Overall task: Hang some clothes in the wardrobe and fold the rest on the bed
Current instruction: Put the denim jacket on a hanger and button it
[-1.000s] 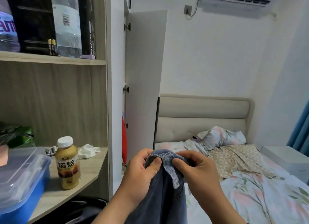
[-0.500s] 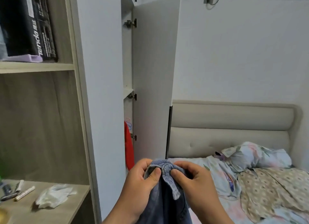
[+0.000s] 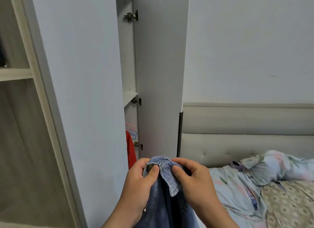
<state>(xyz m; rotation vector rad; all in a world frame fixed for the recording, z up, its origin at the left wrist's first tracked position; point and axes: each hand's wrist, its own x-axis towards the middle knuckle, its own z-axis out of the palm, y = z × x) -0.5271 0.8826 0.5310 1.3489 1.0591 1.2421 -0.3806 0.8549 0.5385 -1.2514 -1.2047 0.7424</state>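
A blue denim garment hangs down in front of me, bunched at its collar. My left hand pinches the collar by a metal button, thumb on top. My right hand grips the other side of the collar. Both hands are close together at the bottom centre. Behind them stands the white wardrobe with its door open. Through the gap I see a red garment and pink and blue hangers on a rail.
The bed with floral bedding lies to the right, with a pillow against the padded beige headboard. A patterned beige cloth lies on the covers. A wooden shelf unit stands at the far left.
The view has swung right and closer to the wardrobe; the desk, bottle and blue box have left the frame. Both hands keep the same hold on the denim collar.
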